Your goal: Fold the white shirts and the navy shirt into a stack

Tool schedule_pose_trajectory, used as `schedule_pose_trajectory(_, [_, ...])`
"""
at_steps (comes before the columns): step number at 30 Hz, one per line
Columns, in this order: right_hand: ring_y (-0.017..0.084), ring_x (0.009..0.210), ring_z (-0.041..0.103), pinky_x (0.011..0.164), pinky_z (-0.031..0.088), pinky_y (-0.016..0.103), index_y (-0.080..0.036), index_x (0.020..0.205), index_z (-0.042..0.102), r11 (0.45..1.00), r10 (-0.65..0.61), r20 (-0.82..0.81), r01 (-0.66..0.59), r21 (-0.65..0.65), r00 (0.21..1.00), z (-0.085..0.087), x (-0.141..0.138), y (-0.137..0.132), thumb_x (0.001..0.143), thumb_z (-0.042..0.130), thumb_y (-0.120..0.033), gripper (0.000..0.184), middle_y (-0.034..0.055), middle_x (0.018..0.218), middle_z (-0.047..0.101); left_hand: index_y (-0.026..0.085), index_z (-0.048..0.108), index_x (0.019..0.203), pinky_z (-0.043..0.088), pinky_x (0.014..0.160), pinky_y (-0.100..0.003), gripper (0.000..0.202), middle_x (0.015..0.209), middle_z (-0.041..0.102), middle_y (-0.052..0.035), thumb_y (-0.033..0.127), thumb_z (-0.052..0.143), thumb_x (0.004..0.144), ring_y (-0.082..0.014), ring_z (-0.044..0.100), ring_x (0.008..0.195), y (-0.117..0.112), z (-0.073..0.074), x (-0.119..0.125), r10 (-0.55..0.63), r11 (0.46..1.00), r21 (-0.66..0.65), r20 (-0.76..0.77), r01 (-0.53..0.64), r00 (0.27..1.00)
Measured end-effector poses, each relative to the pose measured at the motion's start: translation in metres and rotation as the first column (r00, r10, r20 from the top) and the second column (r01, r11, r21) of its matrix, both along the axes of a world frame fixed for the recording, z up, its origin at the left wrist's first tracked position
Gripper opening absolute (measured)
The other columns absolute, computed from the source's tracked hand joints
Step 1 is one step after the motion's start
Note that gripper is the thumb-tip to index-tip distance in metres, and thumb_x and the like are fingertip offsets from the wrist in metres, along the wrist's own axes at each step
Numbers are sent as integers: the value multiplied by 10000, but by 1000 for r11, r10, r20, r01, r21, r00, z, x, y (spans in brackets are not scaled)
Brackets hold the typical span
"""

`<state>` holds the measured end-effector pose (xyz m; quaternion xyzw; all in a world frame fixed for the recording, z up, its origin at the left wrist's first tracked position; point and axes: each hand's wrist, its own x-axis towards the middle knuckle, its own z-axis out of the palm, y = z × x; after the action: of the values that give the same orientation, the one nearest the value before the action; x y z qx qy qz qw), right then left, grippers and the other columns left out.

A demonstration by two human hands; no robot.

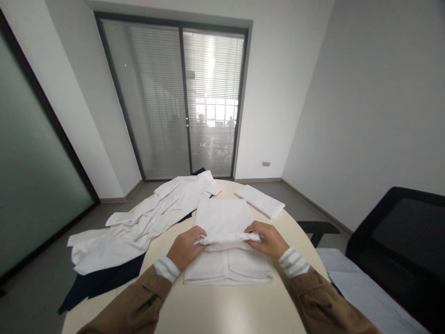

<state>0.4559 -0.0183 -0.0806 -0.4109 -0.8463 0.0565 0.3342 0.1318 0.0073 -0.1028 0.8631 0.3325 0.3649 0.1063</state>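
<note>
A white garment (224,215), partly folded into a long rectangle, lies on the pale table in front of me. My left hand (187,247) pinches the left end of a raised fold across its middle. At the other end of that fold, my right hand (269,238) grips the cloth between thumb and fingers. The near part of the garment lies flat below the fold, with a seam or opening down its centre. Which kind of garment it is cannot be made out.
Loose white garments (163,204) sprawl along the table's left side, over dark navy cloth (111,277). A folded white cloth (260,200) rests at the far right of the table (229,306). A black chair (399,241) stands right, with white cloth or paper (361,287) on its seat.
</note>
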Motion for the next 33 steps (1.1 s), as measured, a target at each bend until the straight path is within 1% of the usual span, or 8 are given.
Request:
schedule_pose_trajectory(4, [185,787,621,710,434,291,-219,967,643,993,13,174,-32,110,985,7,-1,-6,825,606,-222,147,53,871,678,205,543,899,496,758,-291,112,941,649,-38,115,554,832,-191,622,894,-5,6,1,-36,981,187,-122,58,992])
schedule_pose_trajectory(9, [211,785,592,724,395,332,-215,924,630,996,48,392,-73,50,919,15,-10,-16,764,672,-422,265,45,830,663,240,540,1139,528,706,-328,348,1127,638,-52,280,676,821,-242,613,981,-17,20,5,61,978,204,-426,30,903])
schedule_pose_trajectory(14, [207,814,580,708,379,312,-220,936,594,998,57,498,-30,-63,865,14,-25,-24,721,678,-429,311,42,902,656,212,562,963,542,668,-330,143,1017,632,-43,108,530,870,-241,592,969,-25,22,12,138,984,177,-635,-30,760])
schedule_pose_trajectory(19, [200,823,563,704,375,299,-216,938,558,994,66,566,-3,-111,822,11,-33,-29,704,650,-341,281,43,940,636,201,514,1015,565,739,-360,199,1126,575,-81,194,609,840,-254,542,1040,-36,15,15,85,996,53,-649,-67,756])
schedule_pose_trajectory(23, [188,804,561,675,356,290,-211,945,545,994,75,602,-15,-104,795,8,-36,-32,729,626,-293,245,39,934,634,190,501,1022,560,790,-369,212,1120,554,-94,222,624,852,-262,516,1073,-40,10,15,91,996,47,-649,-80,755])
schedule_pose_trajectory(26, [170,752,554,633,324,287,-206,922,547,996,83,646,-56,-63,759,3,-38,-33,785,593,-255,152,41,914,636,180,509,990,557,771,-365,213,1072,557,-101,269,642,849,-274,511,1069,-40,5,13,99,994,93,-633,-52,768])
schedule_pose_trajectory(29, [159,689,538,593,292,296,-197,919,554,992,89,696,-125,1,713,-5,-38,-34,828,568,-248,105,40,884,638,179,519,926,545,736,-363,243,1020,572,-104,351,659,827,-286,517,1041,-40,0,8,78,981,186,-603,45,794])
schedule_pose_trajectory(33, [163,660,528,564,273,306,-197,918,565,980,89,728,-192,59,680,-11,-34,-39,836,557,-267,108,36,856,637,186,531,840,488,665,-347,273,897,589,-82,437,639,826,-264,546,897,-42,-6,2,69,899,397,-547,185,835])
